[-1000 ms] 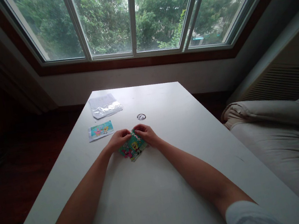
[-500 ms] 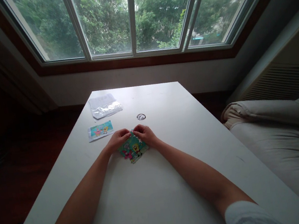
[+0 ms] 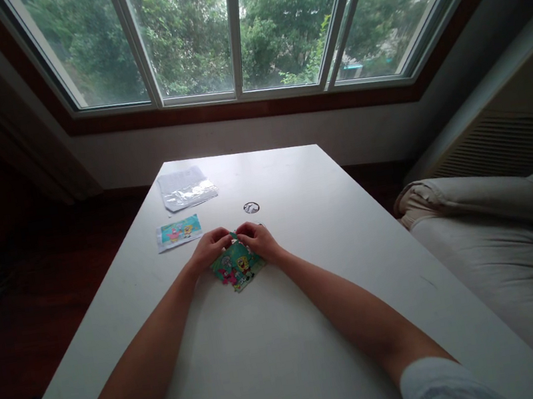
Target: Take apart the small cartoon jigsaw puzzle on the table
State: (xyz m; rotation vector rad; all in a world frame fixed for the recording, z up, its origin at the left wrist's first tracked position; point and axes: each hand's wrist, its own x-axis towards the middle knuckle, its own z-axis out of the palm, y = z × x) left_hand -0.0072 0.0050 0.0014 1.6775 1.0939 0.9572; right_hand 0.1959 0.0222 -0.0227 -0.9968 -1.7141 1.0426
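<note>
A colourful cartoon jigsaw puzzle (image 3: pixel 237 266), partly joined and with an uneven outline, lies at a slant on the white table. My left hand (image 3: pixel 212 247) is at its upper left edge, thumb and fingers pinched together. Close beside it, my right hand (image 3: pixel 257 240) pinches at the upper right edge. The fingertips of both hands nearly meet over a small green puzzle piece (image 3: pixel 233 236) at the top corner. My fingers cover part of the upper edge. To the left lies a flat picture card (image 3: pixel 179 232) with similar cartoon figures.
A clear plastic bag with white paper (image 3: pixel 187 188) lies at the far left of the white table (image 3: pixel 272 360). A round black-and-white disc (image 3: pixel 251 208) is just beyond my hands. On the right stands a pale sofa (image 3: pixel 498 257); a window (image 3: pixel 229 30) is ahead.
My fingertips have shifted very slightly at the puzzle's top corner. Both arms, the puzzle and the other things stay practically where they were.
</note>
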